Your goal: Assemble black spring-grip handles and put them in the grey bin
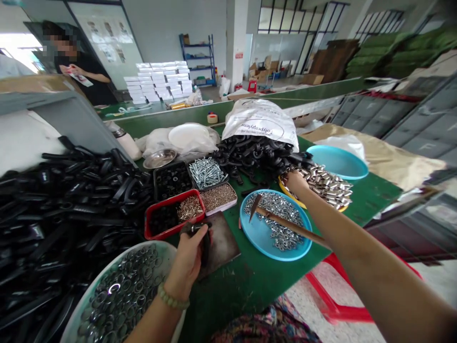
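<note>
My left hand (192, 250) is closed around a black plastic handle (206, 245), with a shiny metal piece at its top. It is held above a dark metal plate (224, 243). My right hand (297, 183) reaches into the left side of a yellow tray (285, 189) heaped with silvery metal sleeves (324, 183); its fingertips are hidden. A hammer (285, 221) with a wooden handle lies across a blue tray (250, 238) of small metal nuts, below my right forearm. Beside my left forearm stands a pale basin (76, 297) of metal rings.
Black handles (89, 200) pile up on the left. A red bin (153, 233), a box of screws (207, 172) and a box of small fasteners (219, 197) stand mid-table. Further back are a white sack (260, 119) and another blue tray (337, 162). A person (82, 71) stands far left.
</note>
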`<action>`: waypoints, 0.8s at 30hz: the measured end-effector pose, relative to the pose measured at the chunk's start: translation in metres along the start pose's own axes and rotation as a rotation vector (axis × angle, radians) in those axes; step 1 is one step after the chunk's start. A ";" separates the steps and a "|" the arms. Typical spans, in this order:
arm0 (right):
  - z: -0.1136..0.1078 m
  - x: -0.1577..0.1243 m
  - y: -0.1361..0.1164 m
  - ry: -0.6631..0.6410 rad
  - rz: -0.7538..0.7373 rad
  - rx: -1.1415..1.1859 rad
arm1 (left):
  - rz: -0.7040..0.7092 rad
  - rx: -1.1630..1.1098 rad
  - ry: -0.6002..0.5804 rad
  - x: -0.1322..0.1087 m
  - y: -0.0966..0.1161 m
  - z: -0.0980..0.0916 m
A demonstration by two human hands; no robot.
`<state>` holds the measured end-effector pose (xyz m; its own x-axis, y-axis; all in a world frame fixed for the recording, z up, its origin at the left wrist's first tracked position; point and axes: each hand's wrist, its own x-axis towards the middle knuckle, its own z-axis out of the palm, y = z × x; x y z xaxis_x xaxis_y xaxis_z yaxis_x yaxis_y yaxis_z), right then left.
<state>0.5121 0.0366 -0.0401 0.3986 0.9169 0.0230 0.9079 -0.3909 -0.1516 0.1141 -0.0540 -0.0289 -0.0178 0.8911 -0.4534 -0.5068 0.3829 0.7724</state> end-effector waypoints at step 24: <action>-0.030 -0.192 -0.174 -0.473 -0.433 1.154 | 0.110 0.061 -0.134 -0.031 0.008 -0.009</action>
<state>0.2815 -0.0737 0.0110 -0.1914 0.9811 -0.0267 0.2240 0.0172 -0.9744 0.1033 -0.0810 -0.0129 0.0469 0.9512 -0.3050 -0.4545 0.2922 0.8414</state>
